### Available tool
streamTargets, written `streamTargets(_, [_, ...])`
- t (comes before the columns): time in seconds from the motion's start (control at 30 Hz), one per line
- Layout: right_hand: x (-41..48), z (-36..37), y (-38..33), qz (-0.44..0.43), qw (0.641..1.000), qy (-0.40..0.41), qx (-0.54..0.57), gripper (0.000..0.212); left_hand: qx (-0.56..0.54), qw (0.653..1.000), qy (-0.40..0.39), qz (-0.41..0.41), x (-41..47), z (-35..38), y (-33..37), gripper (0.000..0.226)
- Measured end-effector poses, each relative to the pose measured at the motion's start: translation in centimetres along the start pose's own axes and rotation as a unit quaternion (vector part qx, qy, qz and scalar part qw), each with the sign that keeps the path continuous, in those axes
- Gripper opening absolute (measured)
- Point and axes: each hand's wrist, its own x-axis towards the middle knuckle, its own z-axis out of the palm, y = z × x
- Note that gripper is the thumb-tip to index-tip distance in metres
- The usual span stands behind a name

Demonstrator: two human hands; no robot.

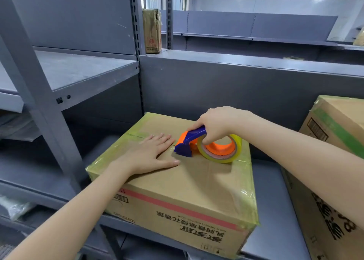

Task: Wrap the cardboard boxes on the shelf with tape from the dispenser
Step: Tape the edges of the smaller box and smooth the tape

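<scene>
The left hand lies flat and open on the middle box on the shelf, its edges already taped. The right hand grips the tape dispenser over the centre seam, apparently mid-strip. The box at right shows some tape too.

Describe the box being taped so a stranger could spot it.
On the grey metal shelf, the cardboard box sits in the middle. The left hand lies flat on its top and the right hand grips the blue-and-orange tape dispenser there. Its front bears a pink stripe; the neighbouring box to its right has a green one.
</scene>
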Motion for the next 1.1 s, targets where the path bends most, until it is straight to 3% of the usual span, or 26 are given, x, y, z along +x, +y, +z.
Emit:
streamTargets(0.2, [-0.4, 0.2, 0.6, -0.010, 0.999, -0.002, 0.032, 0.054, -0.021, 1.000, 0.002, -0.019, -0.7, -0.3, 0.5, 0.081])
streamTargets(0.33, [-2.8, 0.6, 3.0, 0.006, 0.997, -0.025, 0.071, 0.055, -0.033, 0.999, 0.002, -0.025, -0.5, -0.5, 0.4, 0.097])
streamTargets(0.5, [-6.6, 1.3, 5.5, 0.027, 0.997, -0.035, 0.069, 0.053, -0.029, 0.999, -0.006, -0.040, -0.7, -0.7, 0.9, 0.091])
streamTargets(0.63, [-6.1, 2.6, 4.9, 0.011, 1.000, -0.003, 0.007, 0.049, 0.006, 0.998, -0.028, -0.051, -0.8, -1.1, 1.8, 0.084])
streamTargets(0.7, [-5.7, 3.1, 4.8, 0.014, 1.000, 0.003, -0.009, 0.048, 0.037, 0.997, -0.044, -0.056, -0.5, -1.2, 2.4, 0.098])
streamTargets(0.77, [-5.4, 3.1, 4.9, 0.014, 1.000, 0.001, 0.000, 0.047, 0.017, 0.998, -0.043, -0.047, -0.1, -1.0, 3.8, 0.103])
streamTargets(0.83, [-5.4, 3.0, 5.0, 0.010, 1.000, 0.000, 0.004, 0.046, -0.022, 0.999, -0.029, -0.005, 0.6, -0.5, 6.0, 0.088])
streamTargets(0.93, [-5.3, 3.0, 4.9, 0.008, 1.000, -0.002, 0.002, 0.046, 0.007, 0.999, -0.008, 0.046, 1.7, 0.9, 8.5, 0.085])
streamTargets(1.1, [-5.7, 2.9, 4.9, 0.004, 1.000, -0.007, 0.002, 0.051, 0.034, 0.999, -0.001, 0.036, 2.1, 1.9, 7.9, 0.092])
